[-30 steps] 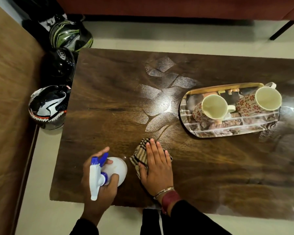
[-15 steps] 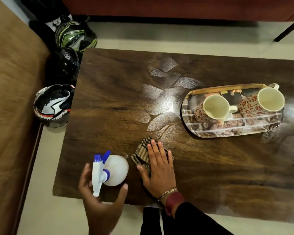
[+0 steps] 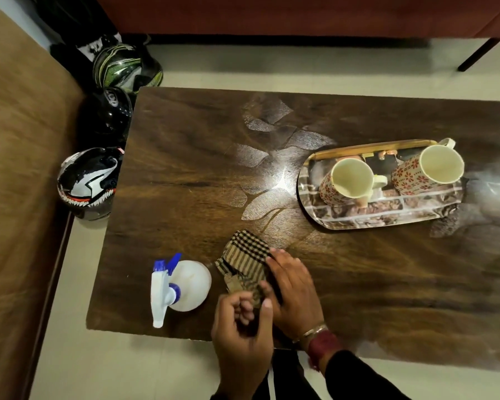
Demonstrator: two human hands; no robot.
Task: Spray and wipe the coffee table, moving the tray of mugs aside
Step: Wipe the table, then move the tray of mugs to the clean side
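A white spray bottle (image 3: 185, 287) with a blue nozzle stands by itself near the front left edge of the dark wooden coffee table (image 3: 185, 168). To its right lies a folded checked cloth (image 3: 244, 261). My left hand (image 3: 243, 333) pinches the cloth's near corner. My right hand (image 3: 293, 295) rests on the cloth's right side, fingers flat. At the right of the table an oval tray (image 3: 367, 219) carries two floral mugs (image 3: 345, 181) (image 3: 427, 170).
Three motorcycle helmets (image 3: 88, 183) (image 3: 106, 116) (image 3: 124, 66) sit on the floor by the table's left end. A brown couch (image 3: 15, 168) runs along the left, a red sofa (image 3: 272, 13) behind. Pale sheen shows on the tabletop's middle and right.
My left hand let go of the spray bottle, which now stands on the table, and moved right to the cloth's near corner. My right hand shifted slightly right on the cloth.
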